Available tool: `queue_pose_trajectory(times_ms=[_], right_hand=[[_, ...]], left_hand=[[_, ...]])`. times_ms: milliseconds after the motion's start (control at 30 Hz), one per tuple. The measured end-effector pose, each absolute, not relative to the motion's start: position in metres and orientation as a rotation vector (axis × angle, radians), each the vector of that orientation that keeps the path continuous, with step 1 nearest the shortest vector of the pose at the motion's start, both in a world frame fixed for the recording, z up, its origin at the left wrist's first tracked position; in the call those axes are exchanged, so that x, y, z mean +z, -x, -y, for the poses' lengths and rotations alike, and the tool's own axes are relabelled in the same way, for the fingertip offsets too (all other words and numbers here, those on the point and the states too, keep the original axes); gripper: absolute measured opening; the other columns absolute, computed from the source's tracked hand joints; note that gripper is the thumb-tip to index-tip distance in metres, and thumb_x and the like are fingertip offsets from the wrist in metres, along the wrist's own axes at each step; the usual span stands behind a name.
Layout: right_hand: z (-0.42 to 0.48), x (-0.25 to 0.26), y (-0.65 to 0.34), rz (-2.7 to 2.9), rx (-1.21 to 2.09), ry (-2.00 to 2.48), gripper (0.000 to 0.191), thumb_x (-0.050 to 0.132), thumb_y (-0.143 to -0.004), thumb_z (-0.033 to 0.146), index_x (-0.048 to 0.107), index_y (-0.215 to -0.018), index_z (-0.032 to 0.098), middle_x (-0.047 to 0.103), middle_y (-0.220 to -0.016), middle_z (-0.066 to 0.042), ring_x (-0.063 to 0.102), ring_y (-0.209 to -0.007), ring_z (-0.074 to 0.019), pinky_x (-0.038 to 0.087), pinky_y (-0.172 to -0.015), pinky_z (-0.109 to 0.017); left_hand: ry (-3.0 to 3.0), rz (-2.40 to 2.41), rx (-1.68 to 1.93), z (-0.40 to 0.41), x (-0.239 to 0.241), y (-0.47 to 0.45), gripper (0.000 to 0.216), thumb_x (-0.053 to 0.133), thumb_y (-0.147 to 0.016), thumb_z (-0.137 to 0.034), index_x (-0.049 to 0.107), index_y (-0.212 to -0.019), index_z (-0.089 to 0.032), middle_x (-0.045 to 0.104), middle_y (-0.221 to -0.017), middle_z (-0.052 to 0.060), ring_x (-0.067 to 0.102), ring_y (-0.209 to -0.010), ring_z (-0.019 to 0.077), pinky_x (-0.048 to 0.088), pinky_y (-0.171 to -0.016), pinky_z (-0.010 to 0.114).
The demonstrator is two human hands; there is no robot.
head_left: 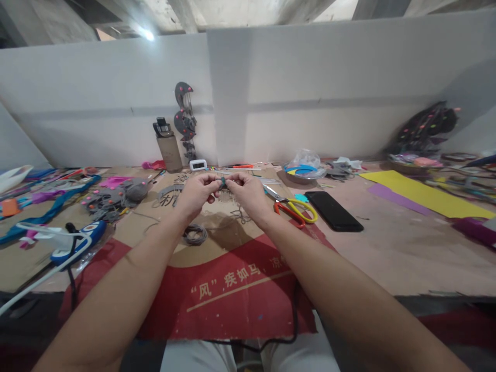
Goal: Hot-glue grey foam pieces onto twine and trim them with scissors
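Both of my hands meet over the cardboard sheet [228, 258], fingertips almost touching. Between them is a small dark green piece [222, 183], too small to name more exactly. My left hand [199, 192] pinches it from the left, thumb against forefinger. From the other side my right hand [246, 192] pinches it too, and its palm is hidden from me. Below my left hand lies a coil of grey cord [195, 235] on the cardboard. Scissors [290, 204] with red and yellow handles lie just right of my right hand.
A black phone [334, 211] lies beyond the scissors. At the back stand a bottle [169, 150] and a small white digital clock [198, 165]. Grey felt pieces [116, 199] and a blue glue gun [79, 242] with its cable are on the left. Yellow sheet [426, 196] at right.
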State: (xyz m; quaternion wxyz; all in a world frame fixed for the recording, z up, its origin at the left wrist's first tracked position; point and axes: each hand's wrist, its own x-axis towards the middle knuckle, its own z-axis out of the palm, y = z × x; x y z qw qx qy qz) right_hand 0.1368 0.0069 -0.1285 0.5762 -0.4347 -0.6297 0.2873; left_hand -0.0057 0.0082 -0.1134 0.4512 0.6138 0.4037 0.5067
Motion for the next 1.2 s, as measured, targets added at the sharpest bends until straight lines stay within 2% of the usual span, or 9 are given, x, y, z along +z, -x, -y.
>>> queue_pose_trajectory(times_ms=[200,267,400,500,633,767,933,1067,1200], right_hand=[[-0.019,-0.138,-0.142,1.278,0.961,0.983,0.016,0.055,-0.067,0.033,0.057,-0.067,0.017,0.049,-0.059,0.004,0.038,-0.050,-0.0075,0.029,-0.047,-0.021],[-0.021,-0.140,-0.143,1.218,1.030,0.973,0.017,0.056,-0.066,0.034,0.054,-0.065,0.017,0.046,-0.057,0.005,0.035,-0.047,-0.0068,0.026,-0.044,-0.021],[-0.020,-0.141,-0.141,1.173,1.062,0.989,0.016,0.057,-0.064,0.033,0.051,-0.063,0.018,0.041,-0.054,0.006,0.029,-0.045,-0.0061,0.021,-0.041,-0.021],[-0.015,-0.139,-0.137,1.161,1.087,1.011,0.015,0.057,-0.062,0.032,0.052,-0.063,0.018,0.040,-0.054,0.006,0.028,-0.045,-0.0059,0.021,-0.041,-0.021],[-0.008,-0.135,-0.134,1.134,1.117,1.017,0.014,0.057,-0.062,0.031,0.052,-0.063,0.018,0.040,-0.054,0.006,0.027,-0.045,-0.0059,0.021,-0.041,-0.020],[-0.006,-0.134,-0.131,1.137,1.121,1.031,0.015,0.057,-0.062,0.032,0.052,-0.064,0.018,0.040,-0.054,0.006,0.027,-0.045,-0.0060,0.021,-0.041,-0.020],[-0.009,-0.139,-0.131,1.171,1.094,1.028,0.017,0.058,-0.063,0.033,0.054,-0.066,0.017,0.043,-0.056,0.005,0.029,-0.046,-0.0060,0.022,-0.041,-0.020],[-0.009,-0.139,-0.132,1.216,1.079,1.049,0.016,0.056,-0.065,0.033,0.054,-0.067,0.017,0.044,-0.058,0.004,0.032,-0.048,-0.0067,0.023,-0.041,-0.020],[-0.007,-0.137,-0.132,1.241,1.040,1.065,0.016,0.055,-0.066,0.033,0.055,-0.066,0.017,0.044,-0.059,0.004,0.034,-0.048,-0.0068,0.025,-0.043,-0.021]], left_hand=[[-1.381,-0.865,1.100,-0.008,-0.106,0.016,0.040,0.073,-0.063,-0.029,0.062,-0.099,-0.016,0.063,-0.083,0.005,0.059,-0.064,0.0105,0.041,-0.045,0.018],[-1.331,-0.907,1.153,-0.011,-0.106,0.019,0.033,0.071,-0.065,-0.029,0.062,-0.094,-0.016,0.064,-0.086,0.006,0.058,-0.061,0.0089,0.040,-0.044,0.017],[-1.177,-1.035,1.272,-0.022,-0.113,0.027,0.011,0.060,-0.065,-0.023,0.054,-0.063,-0.014,0.055,-0.058,0.000,0.043,-0.042,0.0046,0.030,-0.036,0.016],[-1.111,-1.058,1.272,-0.029,-0.117,0.033,0.017,0.051,-0.065,-0.023,0.041,-0.054,-0.018,0.042,-0.046,-0.004,0.030,-0.034,0.0036,0.018,-0.032,0.016],[-1.147,-1.013,1.331,-0.029,-0.119,0.034,0.029,0.055,-0.071,-0.028,0.031,-0.055,-0.020,0.026,-0.043,-0.009,0.018,-0.032,0.0028,0.011,-0.032,0.016],[-1.243,-1.027,1.431,-0.028,-0.117,0.031,0.027,0.059,-0.072,-0.031,0.039,-0.059,-0.018,0.039,-0.049,-0.006,0.029,-0.037,0.0032,0.022,-0.035,0.016],[-1.360,-1.183,1.435,-0.034,-0.122,0.031,0.016,0.054,-0.073,-0.021,0.052,-0.058,-0.015,0.052,-0.054,0.000,0.045,-0.046,0.0064,0.039,-0.045,0.018],[-1.438,-1.147,1.415,-0.035,-0.125,0.032,0.012,0.054,-0.069,-0.020,0.054,-0.059,-0.015,0.053,-0.056,0.000,0.047,-0.048,0.0073,0.042,-0.049,0.020],[-1.472,-1.128,1.415,-0.032,-0.122,0.034,0.007,0.053,-0.064,-0.019,0.052,-0.057,-0.016,0.054,-0.058,0.000,0.045,-0.046,0.0067,0.037,-0.045,0.019]])
